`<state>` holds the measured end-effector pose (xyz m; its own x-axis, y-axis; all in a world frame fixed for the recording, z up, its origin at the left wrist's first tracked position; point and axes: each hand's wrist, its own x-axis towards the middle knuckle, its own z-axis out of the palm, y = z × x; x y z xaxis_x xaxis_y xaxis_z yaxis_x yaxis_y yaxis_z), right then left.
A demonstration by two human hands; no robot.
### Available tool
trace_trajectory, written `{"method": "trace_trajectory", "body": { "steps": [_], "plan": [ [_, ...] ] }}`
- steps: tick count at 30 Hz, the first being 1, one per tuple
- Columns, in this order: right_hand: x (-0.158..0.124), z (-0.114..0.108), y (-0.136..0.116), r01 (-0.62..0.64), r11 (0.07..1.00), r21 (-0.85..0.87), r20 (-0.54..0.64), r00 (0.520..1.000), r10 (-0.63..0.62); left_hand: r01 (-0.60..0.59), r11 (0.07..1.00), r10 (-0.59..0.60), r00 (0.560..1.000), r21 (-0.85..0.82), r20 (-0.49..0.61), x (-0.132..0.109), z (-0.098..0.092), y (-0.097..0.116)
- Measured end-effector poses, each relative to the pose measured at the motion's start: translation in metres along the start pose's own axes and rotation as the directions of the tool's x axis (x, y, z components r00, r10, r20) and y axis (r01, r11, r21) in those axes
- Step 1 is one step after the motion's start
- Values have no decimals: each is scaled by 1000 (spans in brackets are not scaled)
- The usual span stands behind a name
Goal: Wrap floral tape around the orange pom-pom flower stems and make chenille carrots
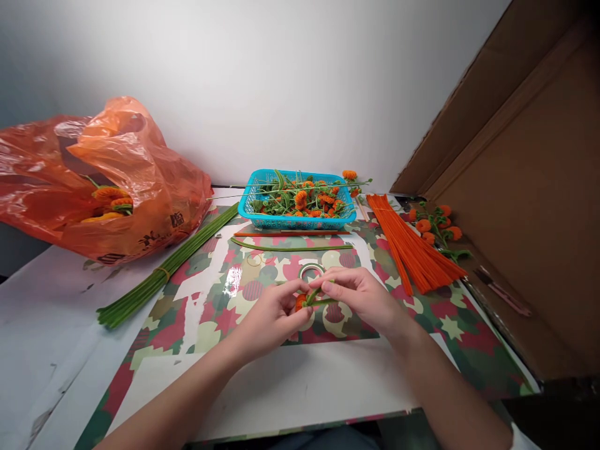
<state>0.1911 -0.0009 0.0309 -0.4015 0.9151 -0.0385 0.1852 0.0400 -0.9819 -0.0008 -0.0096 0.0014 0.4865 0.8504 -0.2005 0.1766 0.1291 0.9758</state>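
Note:
My left hand [277, 312] pinches a small orange pipe-cleaner flower [300, 302] by its head, so part of it is hidden. Thumb and fingers of my right hand [363, 297] are closed on the green pipe-cleaner stem [320, 301] that comes off the flower. Just behind my fingers a roll of tape [311, 270] lies on the camouflage-patterned mat [262, 290]. Beyond it lie a curved green pipe cleaner [290, 248] and an orange one [262, 234].
A blue basket [300, 223] of orange flowers stands against the wall. Green pipe cleaners [164, 272] and an orange plastic bag [154, 181] are left; orange pipe cleaners [415, 250], finished flowers [429, 228] and a pink-handled tool [504, 292] are right, beside a cardboard panel [529, 187].

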Motion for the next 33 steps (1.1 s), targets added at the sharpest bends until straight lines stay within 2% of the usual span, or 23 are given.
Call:
{"method": "trace_trajectory", "body": {
  "steps": [2, 3, 6, 8, 11, 13, 14, 16, 18, 19, 21, 22, 25, 27, 33],
  "plan": [
    [-2, 5, -3, 129, 983, -127, -84, 987, -140, 17, 999, -17, 1000, -34, 0, 1, -1, 0],
    [-4, 9, -4, 207, 958, -200, -120, 965, -233, 24, 998, -24, 1000, -65, 0, 2, -1, 0],
    [-7, 15, -4, 396, 837, -378, -155, 864, -479, 14, 978, -18, 1000, -208, -14, 4, -3, 2],
    [-7, 17, -3, 442, 776, -450, -166, 813, -559, -6, 948, -4, 1000, -318, -31, 6, -4, 3],
    [-8, 15, -4, 445, 739, -505, -190, 778, -599, -9, 897, -6, 999, -441, -34, 6, -5, 4],
    [-9, 12, -6, 460, 758, -462, -185, 786, -590, 5, 885, -14, 1000, -465, -15, 6, -6, 4],
    [-9, 10, -8, 464, 784, -412, -173, 805, -567, 15, 891, -17, 1000, -454, 0, 6, -7, 4],
    [-10, 4, -10, 409, 873, -265, -126, 883, -452, 43, 915, -26, 999, -400, 48, 5, -8, 4],
    [-10, -2, -11, 232, 968, -93, -45, 970, -237, 69, 938, -28, 992, -339, 125, 3, -8, 4],
    [-9, -5, -10, 123, 992, -20, 0, 992, -123, 77, 945, -25, 986, -316, 166, 2, -8, 5],
    [-6, -9, -6, -34, 996, 87, 55, 998, 29, 78, 951, -8, 973, -298, 229, 1, -8, 6],
    [-4, -9, -3, -61, 990, 130, 46, 997, 55, 71, 950, 4, 971, -304, 239, 0, -8, 7],
    [0, -1, 3, 8, 969, 249, -118, 993, 22, 22, 933, 50, 980, -360, 191, 1, -7, 5],
    [1, 7, 5, 62, 969, 240, -220, 976, -8, -26, 921, 81, 989, -388, 127, 1, -8, 1],
    [0, 22, 3, 101, 995, 13, -234, 968, -95, -104, 941, 118, 993, -323, 25, 2, -11, -3]
  ]
}}
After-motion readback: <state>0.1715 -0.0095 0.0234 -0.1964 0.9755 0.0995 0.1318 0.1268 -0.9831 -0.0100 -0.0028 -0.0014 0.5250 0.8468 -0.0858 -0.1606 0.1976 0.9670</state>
